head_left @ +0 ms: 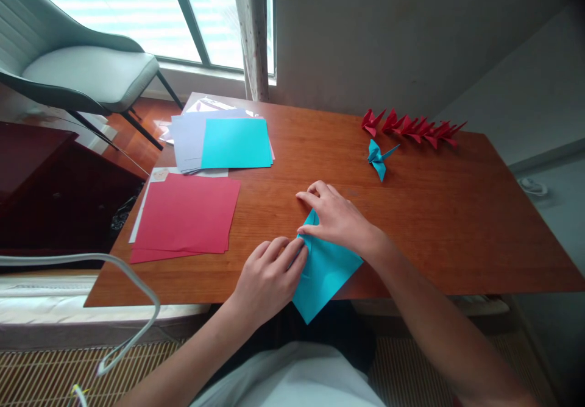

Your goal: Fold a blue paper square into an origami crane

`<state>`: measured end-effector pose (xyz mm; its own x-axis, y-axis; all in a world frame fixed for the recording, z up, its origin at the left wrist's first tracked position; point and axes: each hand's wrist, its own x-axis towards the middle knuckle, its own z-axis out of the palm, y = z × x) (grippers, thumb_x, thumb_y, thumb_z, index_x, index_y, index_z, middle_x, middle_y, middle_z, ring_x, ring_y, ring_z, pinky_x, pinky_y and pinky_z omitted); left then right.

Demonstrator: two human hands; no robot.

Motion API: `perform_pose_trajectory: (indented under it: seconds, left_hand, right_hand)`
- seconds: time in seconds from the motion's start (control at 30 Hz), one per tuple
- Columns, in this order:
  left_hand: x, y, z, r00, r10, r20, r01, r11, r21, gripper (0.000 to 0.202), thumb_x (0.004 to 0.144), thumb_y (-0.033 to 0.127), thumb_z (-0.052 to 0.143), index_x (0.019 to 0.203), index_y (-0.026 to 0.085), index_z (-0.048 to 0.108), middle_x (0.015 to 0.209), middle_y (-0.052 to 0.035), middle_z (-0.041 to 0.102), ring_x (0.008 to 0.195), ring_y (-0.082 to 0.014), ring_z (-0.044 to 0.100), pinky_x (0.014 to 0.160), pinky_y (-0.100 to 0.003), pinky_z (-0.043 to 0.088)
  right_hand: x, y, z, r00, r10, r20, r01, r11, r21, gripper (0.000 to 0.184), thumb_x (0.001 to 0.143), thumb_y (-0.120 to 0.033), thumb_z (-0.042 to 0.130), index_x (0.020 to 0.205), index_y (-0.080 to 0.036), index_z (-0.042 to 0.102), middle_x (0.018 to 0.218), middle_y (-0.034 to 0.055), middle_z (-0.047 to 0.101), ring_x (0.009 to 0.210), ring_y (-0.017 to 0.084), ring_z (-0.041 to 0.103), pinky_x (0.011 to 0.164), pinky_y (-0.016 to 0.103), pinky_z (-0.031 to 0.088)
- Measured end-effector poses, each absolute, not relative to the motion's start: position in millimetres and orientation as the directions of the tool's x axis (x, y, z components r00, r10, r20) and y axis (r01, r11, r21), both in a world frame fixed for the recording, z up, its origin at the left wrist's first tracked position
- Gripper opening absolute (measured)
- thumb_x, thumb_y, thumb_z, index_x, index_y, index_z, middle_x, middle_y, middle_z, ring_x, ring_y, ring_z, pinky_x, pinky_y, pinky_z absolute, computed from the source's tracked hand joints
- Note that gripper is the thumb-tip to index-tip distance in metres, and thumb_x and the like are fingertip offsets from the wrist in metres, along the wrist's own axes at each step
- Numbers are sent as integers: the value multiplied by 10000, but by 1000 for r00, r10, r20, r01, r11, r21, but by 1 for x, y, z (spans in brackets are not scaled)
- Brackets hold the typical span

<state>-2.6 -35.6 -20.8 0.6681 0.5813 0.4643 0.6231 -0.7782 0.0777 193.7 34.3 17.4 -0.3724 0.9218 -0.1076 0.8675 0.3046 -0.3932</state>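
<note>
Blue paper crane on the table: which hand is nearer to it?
Right. The right hand rests on the blue sheet, below-left of the crane; the left hand sits lower and farther left.

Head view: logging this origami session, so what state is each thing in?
blue paper: partly folded, overhanging the table edge.
left hand: fingers curled on the paper's left edge.
right hand: flat, pressing its top corner.
blue crane: finished, lying alone.
red cranes: finished, in a row.
red sheets: unfolded, stacked.
turquoise sheet: unfolded, atop pale sheets.
</note>
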Motion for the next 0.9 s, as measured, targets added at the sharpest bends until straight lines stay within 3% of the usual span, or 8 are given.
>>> perform_pose_trajectory:
  seconds: [0.17,0.3,0.43,0.5,0.67,0.77,0.9]
  left_hand:
    - [-4,-36,-22,686,577,444,614,-786,74,248,929,170,552,1103,140,726,1171,-80,747,963,-251,644,743,-379,491]
    - [-4,-35,-22,687,583,434,615,-784,79,264,935,152,534,1122,137,719,1197,-84,741,968,-249,647,765,-376,500]
    - [-4,-35,-21,675,592,440,621,-778,93,270,934,130,525,1132,139,709,1197,-79,743,977,-253,651,769,-374,507]
    - [-5,-34,-21,655,607,449,625,-770,129,269,928,124,529,1133,137,703,1190,-78,747,972,-258,655,777,-379,515]
    - [-9,-29,-24,532,723,442,614,-688,387,269,948,151,537,1172,156,686,1176,-78,749,1002,-242,678,851,-364,540]
    - [-11,-25,-25,358,850,387,596,-527,606,246,964,170,536,1138,177,709,1112,-68,766,977,-207,706,864,-316,544]
    - [-13,-21,-18,133,973,189,522,-231,821,206,937,248,595,1061,192,750,949,-41,784,721,-163,688,682,-270,526]
  right_hand:
    - [187,29,22,-343,931,-126,893,282,-350,535,771,-400,803,1250,-252,617,1254,93,566,1138,287,550,781,367,509]
    - [191,37,16,-342,935,-96,880,283,-380,517,779,-379,796,1249,-258,618,1225,86,591,1105,270,576,777,342,492]
    - [213,63,4,-321,944,-76,849,251,-465,299,830,-261,743,1120,-231,678,959,31,660,856,191,626,743,304,462]
    - [228,76,-3,-337,939,-66,795,246,-554,340,808,-239,772,1134,-212,681,894,12,676,799,174,628,723,285,463]
    - [254,79,-13,-142,984,108,877,176,-448,211,874,-186,669,1079,-203,715,942,56,700,855,213,633,771,329,475]
    - [253,59,-13,-176,977,124,786,215,-580,186,895,-197,637,1058,-195,725,949,61,704,840,198,648,780,325,505]
    - [242,25,-6,-139,990,29,568,104,-817,232,918,-327,636,1102,-215,723,1019,59,751,905,202,695,809,332,548]
